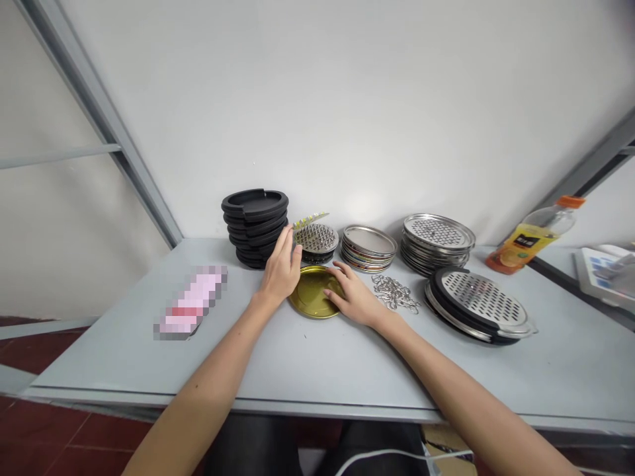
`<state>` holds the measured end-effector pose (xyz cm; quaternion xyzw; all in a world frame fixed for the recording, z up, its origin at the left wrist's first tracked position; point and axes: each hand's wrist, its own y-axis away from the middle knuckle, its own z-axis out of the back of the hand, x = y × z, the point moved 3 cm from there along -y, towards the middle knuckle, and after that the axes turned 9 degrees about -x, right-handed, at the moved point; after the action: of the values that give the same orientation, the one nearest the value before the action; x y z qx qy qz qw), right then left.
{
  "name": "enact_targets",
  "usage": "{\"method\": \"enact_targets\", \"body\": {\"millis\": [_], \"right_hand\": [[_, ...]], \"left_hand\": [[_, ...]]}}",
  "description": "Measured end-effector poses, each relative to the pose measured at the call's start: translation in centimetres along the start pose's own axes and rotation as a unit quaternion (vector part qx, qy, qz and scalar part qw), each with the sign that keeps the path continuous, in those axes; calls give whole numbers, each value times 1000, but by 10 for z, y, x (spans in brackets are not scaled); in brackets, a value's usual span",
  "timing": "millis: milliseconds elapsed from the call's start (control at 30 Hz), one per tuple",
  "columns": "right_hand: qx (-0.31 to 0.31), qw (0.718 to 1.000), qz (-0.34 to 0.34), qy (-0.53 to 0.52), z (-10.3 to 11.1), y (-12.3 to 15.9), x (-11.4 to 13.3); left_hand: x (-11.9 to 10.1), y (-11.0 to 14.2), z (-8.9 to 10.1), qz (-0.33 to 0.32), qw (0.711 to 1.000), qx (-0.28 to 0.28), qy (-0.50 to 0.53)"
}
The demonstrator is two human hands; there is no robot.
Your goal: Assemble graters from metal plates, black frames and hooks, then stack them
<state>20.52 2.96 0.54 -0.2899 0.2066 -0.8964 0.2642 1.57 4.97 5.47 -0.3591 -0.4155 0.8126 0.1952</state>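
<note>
A gold round tin lid [311, 291] lies flat on the grey table [297, 370] between my hands. My left hand [280, 268] rests at the lid's left rim, fingers stretched up toward a stack of black round rings [254, 226] and a perforated metal disc [316, 238]. My right hand [353, 295] lies flat on the lid's right side, fingers spread. Neither hand grips anything. A pile of small metal ring clips [395, 293] lies just right of my right hand.
Behind are a stack of coloured-edge tin lids [368, 248] and a stack of perforated steel plates [437, 241]. An assembled black-and-steel grate [479, 305] lies at right. An orange juice bottle [533, 235] leans at far right. A blurred pink item [192, 303] lies at left.
</note>
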Motion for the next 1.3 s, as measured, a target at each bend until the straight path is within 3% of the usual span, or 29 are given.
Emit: {"method": "enact_targets", "body": {"millis": [367, 567, 800, 1033, 1300], "right_hand": [[-48, 998, 28, -41, 8, -2, 14], [-38, 996, 71, -41, 14, -1, 30], [-8, 989, 148, 22, 1, -11, 30], [5, 986, 140, 86, -4, -15, 27], [-22, 991, 80, 109, -9, -26, 21]], "left_hand": [[-5, -2, 4, 18, 999, -40, 14], [-8, -1, 6, 26, 999, -37, 8], [-12, -1, 5, 27, 999, -36, 1], [-17, -4, 11, 2, 999, -53, 10], [-23, -10, 27, -12, 996, -90, 17]]}}
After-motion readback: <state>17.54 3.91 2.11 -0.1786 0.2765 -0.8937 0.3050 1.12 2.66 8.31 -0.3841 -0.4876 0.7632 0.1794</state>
